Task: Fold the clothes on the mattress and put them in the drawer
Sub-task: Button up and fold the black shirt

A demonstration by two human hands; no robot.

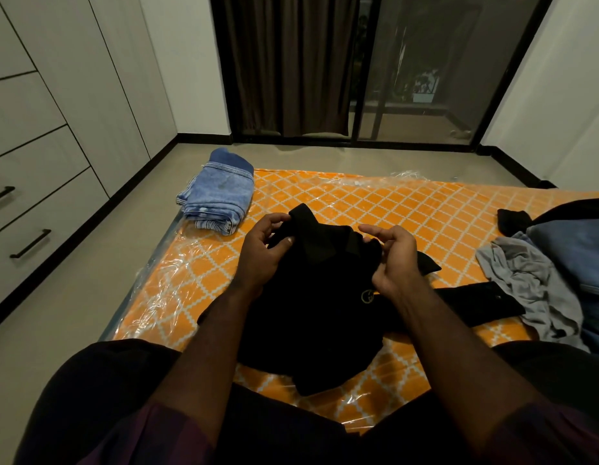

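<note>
A black collared shirt (320, 297) with a small round logo lies bunched on the orange patterned mattress (375, 209) in front of me. My left hand (263, 255) pinches the left side of its collar. My right hand (397, 260) grips the shirt's right collar edge, fingers curled. A stack of folded blue jeans (217, 196) sits at the mattress's far left corner. A white drawer unit (33, 203) with dark bar handles stands along the left wall, its drawers closed.
A pile of unfolded clothes, grey (529, 283) and blue (573, 253), lies on the right side of the mattress. Clear plastic wrap covers the mattress. Grey floor runs between the mattress and the drawers. A dark curtain (284, 62) and glass door are beyond.
</note>
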